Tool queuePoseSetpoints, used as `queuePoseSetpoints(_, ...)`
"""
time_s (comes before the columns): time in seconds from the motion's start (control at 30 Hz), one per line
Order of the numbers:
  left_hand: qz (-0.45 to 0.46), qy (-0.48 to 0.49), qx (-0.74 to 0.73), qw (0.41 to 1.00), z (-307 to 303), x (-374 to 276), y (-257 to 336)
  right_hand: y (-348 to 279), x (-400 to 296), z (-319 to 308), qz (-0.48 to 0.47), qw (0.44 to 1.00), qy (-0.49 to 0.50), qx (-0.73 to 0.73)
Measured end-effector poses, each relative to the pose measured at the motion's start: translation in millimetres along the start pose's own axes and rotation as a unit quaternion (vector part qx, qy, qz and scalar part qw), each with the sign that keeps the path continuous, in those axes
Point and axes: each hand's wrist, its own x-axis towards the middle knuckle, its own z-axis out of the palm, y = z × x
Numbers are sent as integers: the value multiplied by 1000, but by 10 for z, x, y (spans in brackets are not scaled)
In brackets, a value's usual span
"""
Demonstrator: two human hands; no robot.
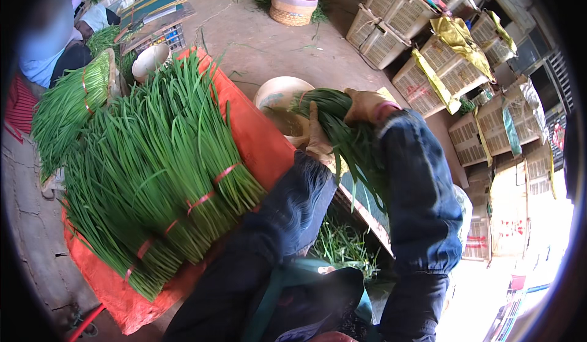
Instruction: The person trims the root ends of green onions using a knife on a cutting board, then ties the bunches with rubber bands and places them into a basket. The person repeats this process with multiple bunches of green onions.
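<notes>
A bunch of garlic chives point(337, 103) lies across both my hands, its stem end over a cream plastic bucket point(282, 85) that holds murky water. A band circles the bunch near that end. From below and the near side, my left hand point(319, 138) supports it with one finger raised along the leaves. My right hand point(364, 106) grips the leafy part from above. Long dark-green leaves droop between my sleeves. To the left, several bunches of chives point(160, 168) tied with red bands rest side by side on an orange sheet point(257, 135).
Cut leaf scraps point(344, 245) lie below my arms beside a board point(367, 209). Stacked plastic crates point(380, 35) line the right side. A woven basket seat with a red top point(293, 3) stands ahead. At the upper left, a person point(46, 62) sits by more chives point(73, 103).
</notes>
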Motion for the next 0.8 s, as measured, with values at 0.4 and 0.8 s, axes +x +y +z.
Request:
queuePoseSetpoints(0.4,161,194,-113,961,-1447,982,657,-374,1396,1193,35,995,-10,-92)
queuePoseSetpoints(0.8,195,72,-36,977,-394,624,-203,207,355,656,-50,989,118,79)
